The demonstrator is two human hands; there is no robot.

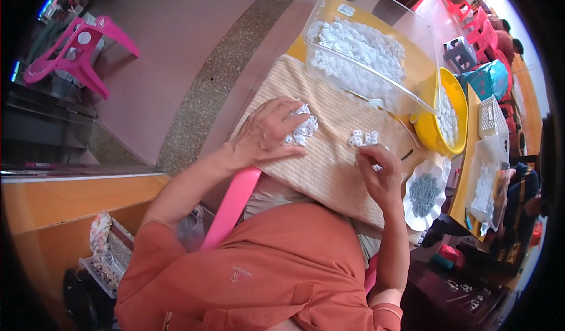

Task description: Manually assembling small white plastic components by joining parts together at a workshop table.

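My left hand [268,129] curves around a small heap of white plastic pieces with holes [305,128] on the beige ribbed towel [329,175]. Its thumb and fingers are apart, and some fingertips rest on the heap. At the right, my right hand [381,175] is closed in a pinch, with a bit of a small white piece showing at its fingertips. Just beyond that hand lie a few loose white pieces [363,138]. Fingers hide part of the heap and most of the pinched piece.
A clear plastic bin [353,54] of white pieces stands at the far side. Right of it is a yellow basin [461,104], also filled. A white scalloped dish [432,169] holds small grey parts. A pink stool [88,48] stands on the floor at left.
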